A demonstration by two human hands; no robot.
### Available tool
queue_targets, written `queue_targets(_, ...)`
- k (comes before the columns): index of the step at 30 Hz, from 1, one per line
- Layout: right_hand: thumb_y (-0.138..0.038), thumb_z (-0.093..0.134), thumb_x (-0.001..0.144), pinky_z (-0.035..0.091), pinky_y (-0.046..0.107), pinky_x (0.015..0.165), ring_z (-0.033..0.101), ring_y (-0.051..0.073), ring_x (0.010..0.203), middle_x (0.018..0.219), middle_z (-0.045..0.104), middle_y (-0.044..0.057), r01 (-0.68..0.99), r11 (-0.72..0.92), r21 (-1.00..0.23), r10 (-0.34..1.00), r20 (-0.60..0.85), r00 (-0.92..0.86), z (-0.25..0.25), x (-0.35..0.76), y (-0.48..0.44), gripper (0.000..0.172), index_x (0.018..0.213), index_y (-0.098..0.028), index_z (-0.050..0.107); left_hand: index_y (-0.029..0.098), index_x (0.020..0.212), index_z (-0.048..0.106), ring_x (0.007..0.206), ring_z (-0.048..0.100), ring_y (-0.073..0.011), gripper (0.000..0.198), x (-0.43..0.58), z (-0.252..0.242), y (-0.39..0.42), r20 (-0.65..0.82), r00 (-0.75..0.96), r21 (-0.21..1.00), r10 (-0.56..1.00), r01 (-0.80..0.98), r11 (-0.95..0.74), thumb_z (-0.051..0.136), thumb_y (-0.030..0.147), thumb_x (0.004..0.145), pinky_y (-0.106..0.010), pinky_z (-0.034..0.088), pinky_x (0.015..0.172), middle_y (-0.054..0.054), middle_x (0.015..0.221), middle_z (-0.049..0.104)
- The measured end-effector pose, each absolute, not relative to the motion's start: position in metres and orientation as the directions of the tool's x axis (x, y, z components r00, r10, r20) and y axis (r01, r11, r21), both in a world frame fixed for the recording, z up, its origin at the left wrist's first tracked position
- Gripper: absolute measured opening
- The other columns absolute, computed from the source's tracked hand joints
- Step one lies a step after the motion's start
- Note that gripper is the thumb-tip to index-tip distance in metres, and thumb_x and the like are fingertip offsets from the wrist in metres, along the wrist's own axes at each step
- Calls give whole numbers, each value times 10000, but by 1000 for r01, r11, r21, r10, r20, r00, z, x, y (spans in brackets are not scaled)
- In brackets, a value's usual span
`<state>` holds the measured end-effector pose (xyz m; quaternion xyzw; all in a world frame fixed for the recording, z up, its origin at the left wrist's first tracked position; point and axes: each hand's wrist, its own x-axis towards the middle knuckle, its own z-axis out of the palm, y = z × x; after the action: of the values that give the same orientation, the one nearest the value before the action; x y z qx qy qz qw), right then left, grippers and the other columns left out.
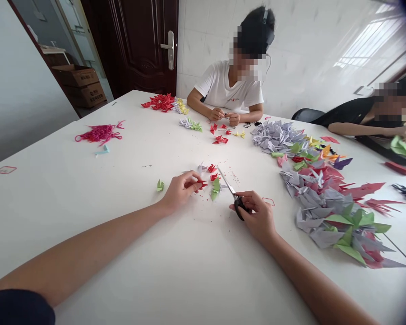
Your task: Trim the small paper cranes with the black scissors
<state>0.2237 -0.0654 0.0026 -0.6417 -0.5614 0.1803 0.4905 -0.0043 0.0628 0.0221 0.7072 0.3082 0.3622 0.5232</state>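
Between the fingertips of my left hand (182, 189) is a small red paper crane (201, 184), partly covered by the fingers. My right hand (257, 214) is closed around the black handles of a pair of scissors (228, 185), whose blades point away and to the left over the table. Just beyond my left hand lie more red paper cranes (212, 169), a green one (215, 188) and a pale grey one (201, 168). Tiny red scraps are scattered around them. A single green paper crane (160, 185) sits to the left of my left hand.
On the white table (122, 280), grey, green and red cranes (318, 194) are heaped at right. Pink strings (99, 133) lie at left and a red pile (160, 102) at the back. A person in white (230, 85) works opposite; another (355, 113) sits at right.
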Motion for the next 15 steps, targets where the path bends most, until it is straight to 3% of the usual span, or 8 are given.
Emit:
queue_targets(3, -314, 726, 783, 465, 250, 487, 621, 135, 531, 726, 663, -5, 501, 114, -858, 870, 329, 366, 1, 225, -65, 253, 1002, -215, 648, 213, 904, 671, 772, 635, -155, 128, -4, 21, 58, 319, 599, 845, 735, 171, -506, 584, 303, 929, -274, 476, 678, -22, 877, 730)
queue_targets(6, -329, 743, 789, 449, 243, 498, 610, 129, 550, 706, 633, -19, 527, 125, -840, 847, 367, 385, 2, 227, -64, 258, 1004, -221, 649, 219, 959, 704, 862, 654, -164, 183, -5, 17, 57, 440, 638, 685, 632, 217, -696, 520, 227, 960, -294, 504, 772, -30, 967, 739)
queue_targets(9, -329, 729, 803, 428, 238, 499, 590, 119, 549, 692, 589, -36, 560, 137, -817, 837, 398, 376, 2, 227, -64, 250, 1015, -232, 639, 209, 1007, 714, 913, 656, -178, 228, -6, 12, 59, 519, 659, 544, 545, 237, -805, 490, 190, 972, -321, 517, 840, -41, 982, 742)
queue_targets(15, -424, 715, 812, 461, 258, 503, 564, 103, 515, 761, 530, -38, 506, 138, -851, 846, 367, 387, 0, 229, -63, 298, 1020, -237, 610, 201, 1015, 739, 923, 633, -190, 290, -4, 9, 58, 558, 734, 328, 387, 233, -915, 471, 112, 954, -326, 521, 823, -44, 976, 743)
